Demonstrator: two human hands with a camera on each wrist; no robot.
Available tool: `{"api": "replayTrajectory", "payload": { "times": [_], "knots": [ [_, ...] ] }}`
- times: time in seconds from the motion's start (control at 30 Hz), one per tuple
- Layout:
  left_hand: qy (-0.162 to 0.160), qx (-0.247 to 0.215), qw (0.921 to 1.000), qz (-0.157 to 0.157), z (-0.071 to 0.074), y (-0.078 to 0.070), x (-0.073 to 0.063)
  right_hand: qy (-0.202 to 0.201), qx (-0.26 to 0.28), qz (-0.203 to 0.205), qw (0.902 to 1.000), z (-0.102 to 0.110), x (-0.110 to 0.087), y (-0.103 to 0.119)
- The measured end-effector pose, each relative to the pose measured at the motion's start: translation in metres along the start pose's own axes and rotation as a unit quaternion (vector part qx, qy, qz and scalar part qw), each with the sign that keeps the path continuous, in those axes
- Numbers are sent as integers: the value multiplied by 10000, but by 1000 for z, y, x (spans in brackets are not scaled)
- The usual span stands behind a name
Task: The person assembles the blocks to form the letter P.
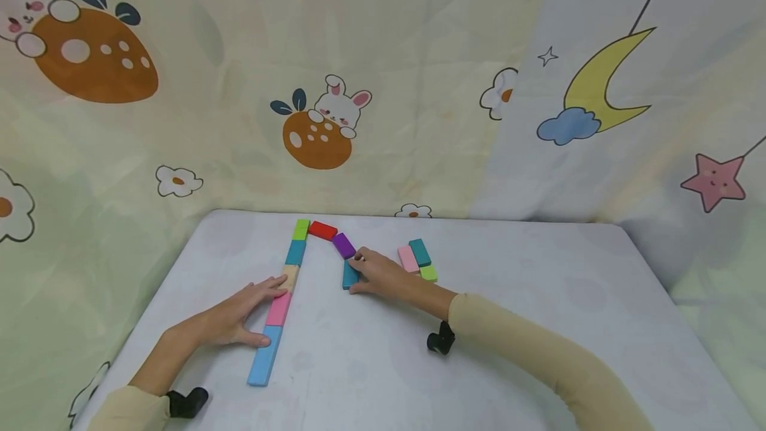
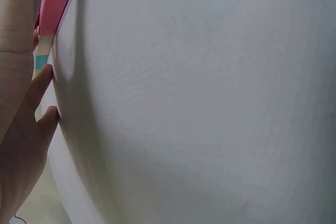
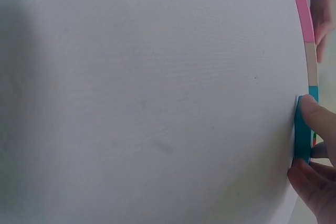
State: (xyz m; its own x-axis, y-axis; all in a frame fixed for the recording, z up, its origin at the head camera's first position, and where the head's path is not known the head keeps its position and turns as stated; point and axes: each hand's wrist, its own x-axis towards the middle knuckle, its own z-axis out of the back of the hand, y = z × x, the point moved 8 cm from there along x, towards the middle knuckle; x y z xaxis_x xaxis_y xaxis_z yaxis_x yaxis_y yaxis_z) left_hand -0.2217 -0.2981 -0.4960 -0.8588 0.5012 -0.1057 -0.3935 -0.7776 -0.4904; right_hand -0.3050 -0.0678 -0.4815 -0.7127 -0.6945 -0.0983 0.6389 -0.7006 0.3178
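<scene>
A straight row of flat blocks runs up the left of the table: light blue (image 1: 263,361), pink (image 1: 278,311), beige (image 1: 288,278), teal (image 1: 295,253) and green (image 1: 302,230). From its top a red block (image 1: 323,230) and a purple block (image 1: 344,245) slant down to the right. Below the purple one, my right hand (image 1: 385,275) pinches a teal-blue block (image 3: 302,129) between thumb and fingers. My left hand (image 1: 230,314) is spread along the row, its fingertips at the beige block and its thumb on the light blue one.
Right of my right hand lie a loose pink block (image 1: 408,259), a teal block (image 1: 420,253) and a green block (image 1: 428,273). All stand on a white table (image 1: 538,285). A patterned cloth (image 1: 419,85) hangs behind it.
</scene>
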Motion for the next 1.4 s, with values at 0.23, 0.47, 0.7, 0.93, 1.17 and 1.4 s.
{"api": "replayTrajectory", "payload": {
  "times": [0.23,0.47,0.7,0.93,1.17,1.4],
  "knots": [
    [-97,-179,9995,-240,0,-3,-2,-165,-39,-15,9999,0,0,0],
    [-145,-203,9991,-332,1,-4,-1,-266,40,-33,9996,3,-3,2],
    [-110,-167,9994,-291,2,-4,-2,-387,-7,-218,9990,20,-16,-9],
    [-111,-114,9996,-236,3,-2,-1,-701,-2,-98,9975,44,-36,-63],
    [-104,-125,9997,-196,3,-2,-2,-37,531,-134,9985,43,-56,-117],
    [-161,-117,9995,-250,3,-2,-3,501,662,159,9964,51,-62,-128]
  ]
}}
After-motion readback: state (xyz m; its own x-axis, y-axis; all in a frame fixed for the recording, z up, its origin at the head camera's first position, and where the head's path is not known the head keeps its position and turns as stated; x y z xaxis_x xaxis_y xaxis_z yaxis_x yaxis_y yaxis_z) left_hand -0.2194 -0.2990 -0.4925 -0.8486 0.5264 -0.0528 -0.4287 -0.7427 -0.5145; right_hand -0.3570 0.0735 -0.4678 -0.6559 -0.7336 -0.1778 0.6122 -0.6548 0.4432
